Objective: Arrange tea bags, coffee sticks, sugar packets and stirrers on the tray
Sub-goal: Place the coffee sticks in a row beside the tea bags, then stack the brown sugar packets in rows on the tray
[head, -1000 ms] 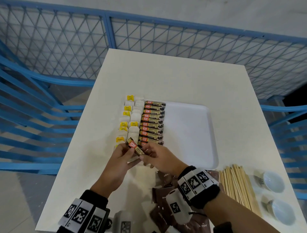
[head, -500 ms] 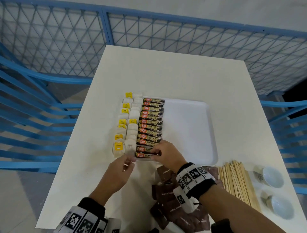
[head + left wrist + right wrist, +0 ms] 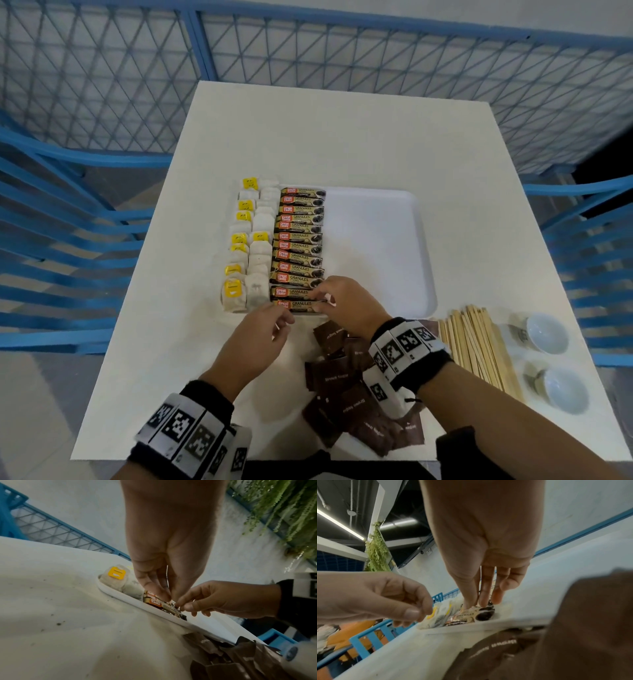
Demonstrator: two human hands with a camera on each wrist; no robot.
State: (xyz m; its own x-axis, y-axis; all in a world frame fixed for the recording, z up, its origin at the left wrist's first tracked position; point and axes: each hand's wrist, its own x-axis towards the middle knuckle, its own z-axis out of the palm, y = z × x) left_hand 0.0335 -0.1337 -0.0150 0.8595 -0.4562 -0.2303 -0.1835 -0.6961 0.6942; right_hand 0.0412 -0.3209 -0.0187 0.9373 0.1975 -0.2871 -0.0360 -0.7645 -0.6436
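Observation:
A white tray [image 3: 394, 240] holds two columns of tea bags [image 3: 246, 253] at its left and a column of coffee sticks [image 3: 298, 240] beside them. The nearest coffee stick [image 3: 294, 305] lies flat along the tray's front rim. My right hand [image 3: 323, 298] pinches its right end, fingers reaching down onto it [image 3: 477, 603]. My left hand [image 3: 282, 323] hovers just in front of the rim, fingers loosely curled and holding nothing [image 3: 419, 612]. Brown sugar packets [image 3: 339, 380] are heaped on the table under my right wrist. Wooden stirrers [image 3: 479, 346] lie in a bundle to the right.
Two small white cups [image 3: 544, 334] [image 3: 561, 390] stand at the table's right edge past the stirrers. The tray's right half shows bare white surface. Blue railing and mesh fencing surround the table.
A second ago both hands held a coffee stick over the tray's near-left corner. It now lies as the front stick of the column; my left hand has let go and drawn back.

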